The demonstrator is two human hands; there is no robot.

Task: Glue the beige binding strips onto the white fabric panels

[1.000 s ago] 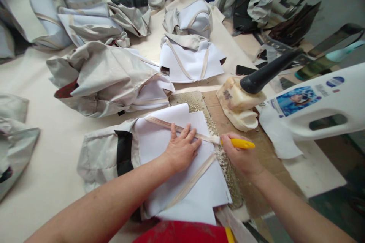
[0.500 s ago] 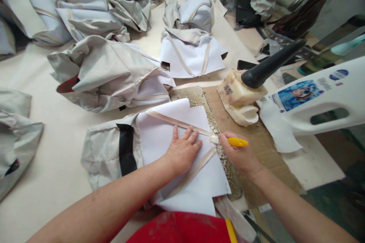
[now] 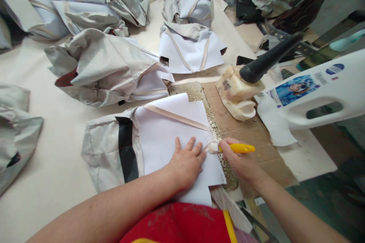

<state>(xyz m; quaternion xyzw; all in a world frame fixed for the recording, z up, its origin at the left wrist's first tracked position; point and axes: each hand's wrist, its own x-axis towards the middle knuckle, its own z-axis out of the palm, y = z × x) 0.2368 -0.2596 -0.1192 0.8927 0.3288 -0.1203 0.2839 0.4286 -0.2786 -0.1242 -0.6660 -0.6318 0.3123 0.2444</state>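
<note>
A white bag panel point(image 3: 168, 129) with notched corners lies flat in front of me, joined on its left to grey fabric with a black band point(image 3: 125, 148). My left hand point(image 3: 186, 163) presses on the panel with fingers spread, covering much of the lower beige strip. The upper beige strip point(image 3: 176, 117) runs slanting and uncovered. In my right hand point(image 3: 238, 161) is a brush with a yellow handle point(image 3: 241, 148). Its pale bristles touch the panel's right edge, close to where the strips converge, above a board crusted with dried residue point(image 3: 212, 121).
Right of the board, a cut-down plastic container point(image 3: 238, 91) with a black-handled tool point(image 3: 268, 59) stands on cardboard point(image 3: 256, 140). A white jug point(image 3: 327, 95) lies further right. More grey and white bag pieces point(image 3: 99, 64) lie behind and to the left.
My left hand has slid down, from beside the upper strip onto the lower one. The brush in my right hand has moved slightly down along the panel's edge.
</note>
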